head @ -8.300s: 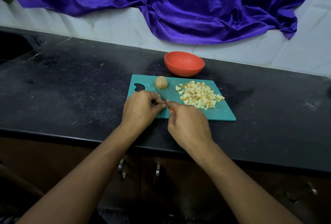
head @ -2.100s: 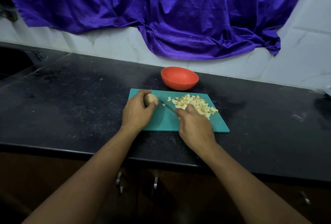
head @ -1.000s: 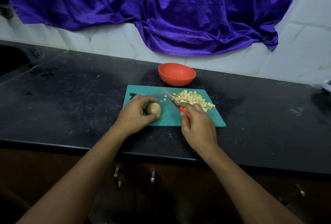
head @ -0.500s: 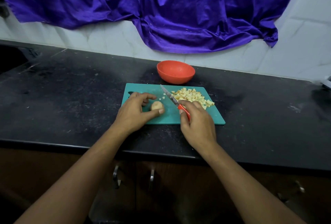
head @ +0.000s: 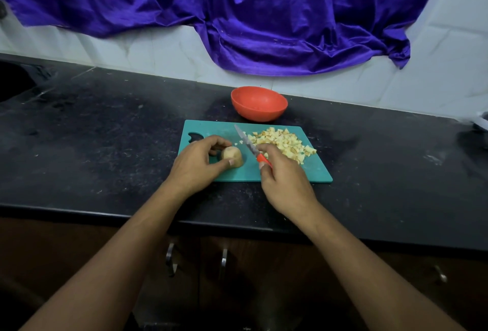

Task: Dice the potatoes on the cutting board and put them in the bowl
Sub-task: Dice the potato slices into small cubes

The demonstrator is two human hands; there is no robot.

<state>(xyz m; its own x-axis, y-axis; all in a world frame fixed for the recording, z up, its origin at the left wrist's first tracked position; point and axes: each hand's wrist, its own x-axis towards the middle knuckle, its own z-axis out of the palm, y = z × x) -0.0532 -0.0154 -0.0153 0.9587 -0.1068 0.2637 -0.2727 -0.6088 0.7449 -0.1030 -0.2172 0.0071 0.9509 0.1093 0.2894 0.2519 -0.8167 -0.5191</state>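
**Potato held beside the knife on the board**

A black desk (head: 105,145) runs along a white tiled wall (head: 158,47), and a purple cloth (head: 264,13) hangs over the upper part of that wall. Below the desk's front edge, two metal handles (head: 170,259) show on dark cabinet doors. A teal board (head: 290,173) lies on the desk near that edge, with a cut-out grip at its left end. On the board's left half, the left hand (head: 195,164) pinches a small tan potato (head: 232,155), thumb on its near side and curled fingers on its far side. Just right of the potato, and apart from it, is a knife (head: 247,141) with a red handle. The right hand (head: 285,181) grips that handle, fingers curled round it. The blade slants away and to the left over the board. A red bowl (head: 258,104) stands on the desk just behind the board. A heap of dice (head: 286,141) covers the far right part of the board, touching the right hand's fingers.
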